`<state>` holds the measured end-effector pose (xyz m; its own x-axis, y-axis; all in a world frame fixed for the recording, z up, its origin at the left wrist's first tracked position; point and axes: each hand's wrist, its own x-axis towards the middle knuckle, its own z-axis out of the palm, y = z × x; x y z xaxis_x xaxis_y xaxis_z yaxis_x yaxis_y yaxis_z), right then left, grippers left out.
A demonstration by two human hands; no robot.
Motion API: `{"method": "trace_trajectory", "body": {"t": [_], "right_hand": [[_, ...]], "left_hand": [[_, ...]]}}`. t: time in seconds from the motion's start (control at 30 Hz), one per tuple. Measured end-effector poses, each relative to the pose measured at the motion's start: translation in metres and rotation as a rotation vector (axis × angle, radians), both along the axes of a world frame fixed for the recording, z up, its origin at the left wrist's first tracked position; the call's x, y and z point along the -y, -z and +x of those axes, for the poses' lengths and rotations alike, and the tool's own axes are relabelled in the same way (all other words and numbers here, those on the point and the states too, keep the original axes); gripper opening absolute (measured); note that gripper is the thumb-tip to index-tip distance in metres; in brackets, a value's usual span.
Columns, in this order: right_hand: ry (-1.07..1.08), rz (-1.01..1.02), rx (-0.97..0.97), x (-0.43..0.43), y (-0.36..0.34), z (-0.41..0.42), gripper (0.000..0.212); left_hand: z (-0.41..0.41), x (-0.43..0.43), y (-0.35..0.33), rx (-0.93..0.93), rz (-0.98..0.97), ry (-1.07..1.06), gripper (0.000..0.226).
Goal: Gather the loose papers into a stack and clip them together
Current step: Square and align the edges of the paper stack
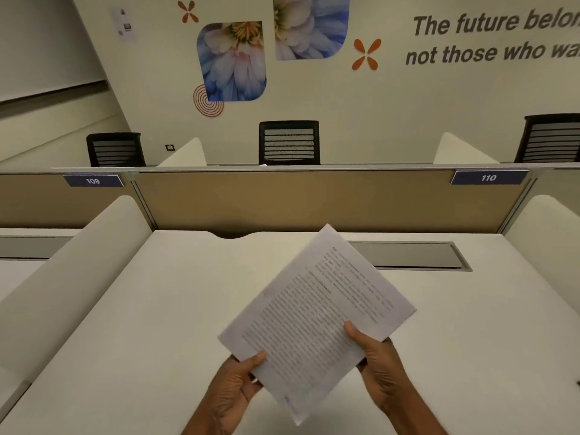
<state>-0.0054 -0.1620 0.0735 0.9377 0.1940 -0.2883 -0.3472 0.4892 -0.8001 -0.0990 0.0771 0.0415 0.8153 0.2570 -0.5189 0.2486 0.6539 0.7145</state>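
Head view shows both hands closed on the papers (317,318). The left hand (233,390) pinches the lower left edge, with the thumb flat on the printed top sheet and the other fingers hidden under it. The right hand (381,368) grips the lower right edge in the same way, thumb on top. The papers are thin white sheets with dense lines of small grey print, too blurred to read. They lie together as one stack, turned like a diamond with one corner pointing away from the person, and they are held above the desk (141,309). The desk is smooth, matte and off-white, with a shallow curved notch at its far edge and a long grey rectangular flap (408,254) set into the surface on the right. Rounded white dividers (72,271) stand on both sides. Behind the desk is a tan partition (314,199) in a metal frame, carrying blue plates (488,177) numbered 109 and 110. Beyond it stand black chairs (288,142) with mesh backs, before a pale wall (314,98) with blue flower pictures.
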Motion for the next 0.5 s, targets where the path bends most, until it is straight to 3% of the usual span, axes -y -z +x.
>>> {"method": "trace_trajectory", "body": {"t": [0.17,0.27,0.5], "right_hand": [[-0.095,-0.228,0.199,0.012,-0.02,0.013,0.026],[-0.133,-0.324,0.24,0.003,-0.021,0.012,0.018],[-0.16,-0.407,0.204,-0.012,-0.008,0.007,0.014]], "left_hand": [[0.009,-0.042,-0.017,0.039,0.401,0.104,0.025],[0.016,-0.042,-0.031,0.074,0.583,0.21,0.031],[0.019,-0.015,-0.054,0.164,0.624,0.275,0.031]]}}
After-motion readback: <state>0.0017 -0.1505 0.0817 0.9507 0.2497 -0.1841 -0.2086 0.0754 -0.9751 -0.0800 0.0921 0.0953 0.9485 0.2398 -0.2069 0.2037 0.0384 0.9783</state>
